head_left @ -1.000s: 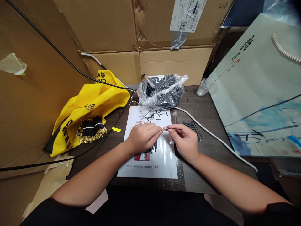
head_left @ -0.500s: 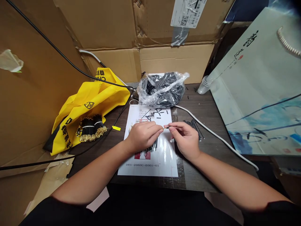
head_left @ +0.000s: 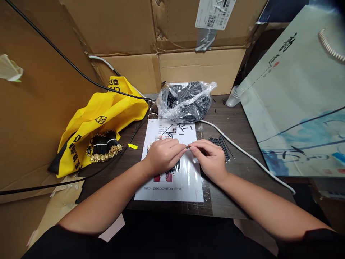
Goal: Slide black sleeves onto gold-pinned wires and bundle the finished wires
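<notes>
My left hand (head_left: 163,154) is closed over the white printed sheet, thumb and finger pinching a thin wire whose length is mostly hidden in the hand. Against its fingertips, my right hand (head_left: 208,154) pinches a short black sleeve (head_left: 188,147) at the wire's end. Below the left hand, several black wires (head_left: 176,168) lie on the sheet (head_left: 185,190). Short black tube pieces (head_left: 179,129) are scattered on its upper part. Beside the right hand rests a row of black wires (head_left: 221,146) on the dark table.
A clear plastic bag of black pieces (head_left: 185,102) sits behind the sheet. Bundled black wires with gold ends (head_left: 105,146) rest on a yellow bag (head_left: 99,111) at left. A white cable (head_left: 242,154), plastic cups (head_left: 233,96) and a paper bag (head_left: 304,108) are at right.
My right hand has shifted slightly left, bringing its fingertips against those of the left hand. The gold wire end seen between them before is now covered.
</notes>
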Motion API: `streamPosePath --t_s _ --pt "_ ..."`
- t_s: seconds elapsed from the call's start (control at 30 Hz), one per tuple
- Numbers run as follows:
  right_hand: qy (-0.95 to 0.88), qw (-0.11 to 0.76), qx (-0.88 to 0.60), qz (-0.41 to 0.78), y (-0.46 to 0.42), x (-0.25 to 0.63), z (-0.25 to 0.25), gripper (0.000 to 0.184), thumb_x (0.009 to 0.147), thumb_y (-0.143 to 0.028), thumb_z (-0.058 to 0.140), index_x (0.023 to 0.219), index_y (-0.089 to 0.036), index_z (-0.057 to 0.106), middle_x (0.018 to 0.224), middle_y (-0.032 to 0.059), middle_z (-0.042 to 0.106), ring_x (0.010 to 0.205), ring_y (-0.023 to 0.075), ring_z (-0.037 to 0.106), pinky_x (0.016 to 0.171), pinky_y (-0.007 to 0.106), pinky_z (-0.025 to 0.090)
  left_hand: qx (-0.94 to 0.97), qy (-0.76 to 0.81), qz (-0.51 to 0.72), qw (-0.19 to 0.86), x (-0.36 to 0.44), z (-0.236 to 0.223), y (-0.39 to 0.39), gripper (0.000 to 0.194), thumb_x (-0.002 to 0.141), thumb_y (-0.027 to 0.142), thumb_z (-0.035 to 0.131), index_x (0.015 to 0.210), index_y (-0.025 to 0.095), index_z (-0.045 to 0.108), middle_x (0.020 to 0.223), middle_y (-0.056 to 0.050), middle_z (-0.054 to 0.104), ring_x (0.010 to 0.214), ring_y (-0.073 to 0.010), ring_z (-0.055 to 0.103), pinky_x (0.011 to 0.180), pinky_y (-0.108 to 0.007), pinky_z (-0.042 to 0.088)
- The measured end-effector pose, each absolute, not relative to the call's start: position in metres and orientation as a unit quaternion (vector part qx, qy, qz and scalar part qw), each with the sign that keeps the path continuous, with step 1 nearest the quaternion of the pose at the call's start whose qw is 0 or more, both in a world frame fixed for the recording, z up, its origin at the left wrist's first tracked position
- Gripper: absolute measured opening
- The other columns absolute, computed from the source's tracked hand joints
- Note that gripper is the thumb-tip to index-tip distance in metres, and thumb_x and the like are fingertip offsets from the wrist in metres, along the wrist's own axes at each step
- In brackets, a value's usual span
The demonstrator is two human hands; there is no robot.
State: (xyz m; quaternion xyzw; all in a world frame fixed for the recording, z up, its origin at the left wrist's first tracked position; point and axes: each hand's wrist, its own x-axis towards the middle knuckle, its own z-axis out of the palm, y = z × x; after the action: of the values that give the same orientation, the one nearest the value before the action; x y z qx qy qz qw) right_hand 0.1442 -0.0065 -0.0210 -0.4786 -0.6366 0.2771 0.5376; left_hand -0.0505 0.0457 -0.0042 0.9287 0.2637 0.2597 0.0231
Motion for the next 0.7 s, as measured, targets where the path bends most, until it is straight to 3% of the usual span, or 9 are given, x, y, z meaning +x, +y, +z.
streamPosePath --t_s 0.23,0.37,0.5,0.6,0.7 --pt "-0.65 0.534 -0.473 0.262 -0.007 0.144 -0.02 0.008 0.087 -0.021 0.068 0.092 -0.021 0.075 0.081 0.0026 0.07 0.073 0.0154 0.063 0.068 0.032 0.05 0.917 0.283 0.28 0.018 -0.049 0.0 0.041 0.021 0.095 0.029 0.054 0.096 0.019 0.073 0.074 -0.003 0.06 0.071 -0.0164 0.052 0.067 -0.03 0.042" --pt "-0.644 0.546 -0.458 0.277 -0.011 0.143 -0.019 0.021 0.088 -0.025 0.067 0.108 -0.021 0.071 0.088 0.0038 0.068 0.074 0.0153 0.062 0.068 0.032 0.05 0.834 0.36 0.368 0.2 -0.045 0.006 0.038 0.021 0.094 0.032 0.058 0.094 0.02 0.075 0.076 -0.003 0.056 0.073 -0.0148 0.052 0.067 -0.029 0.043" --pt "-0.682 0.511 -0.459 0.253 -0.015 0.134 -0.017 0.009 0.088 -0.022 0.066 0.096 -0.02 0.069 0.081 0.0019 0.066 0.073 0.0142 0.06 0.069 0.031 0.049 0.733 0.398 0.385 0.396 -0.04 0.011 0.036 0.022 0.089 0.036 0.065 0.081 0.017 0.072 0.071 -0.002 0.06 0.067 -0.0122 0.054 0.064 -0.026 0.042" --pt "-0.706 0.479 -0.472 0.222 -0.017 0.127 -0.016 0.003 0.089 -0.02 0.063 0.088 -0.019 0.066 0.08 0.0011 0.067 0.073 0.0141 0.061 0.073 0.032 0.046 0.69 0.401 0.368 0.478 -0.037 0.013 0.035 0.028 0.086 0.038 0.068 0.07 0.016 0.068 0.066 -0.001 0.063 0.066 -0.012 0.055 0.063 -0.024 0.043" --pt "-0.722 0.454 -0.487 0.188 -0.018 0.125 -0.014 0.009 0.091 -0.019 0.059 0.083 -0.019 0.062 0.077 -0.0004 0.067 0.071 0.0132 0.06 0.075 0.033 0.042 0.663 0.401 0.35 0.527 -0.035 0.011 0.035 0.033 0.086 0.042 0.067 0.067 0.015 0.066 0.065 -0.001 0.064 0.065 -0.0115 0.056 0.061 -0.023 0.044"
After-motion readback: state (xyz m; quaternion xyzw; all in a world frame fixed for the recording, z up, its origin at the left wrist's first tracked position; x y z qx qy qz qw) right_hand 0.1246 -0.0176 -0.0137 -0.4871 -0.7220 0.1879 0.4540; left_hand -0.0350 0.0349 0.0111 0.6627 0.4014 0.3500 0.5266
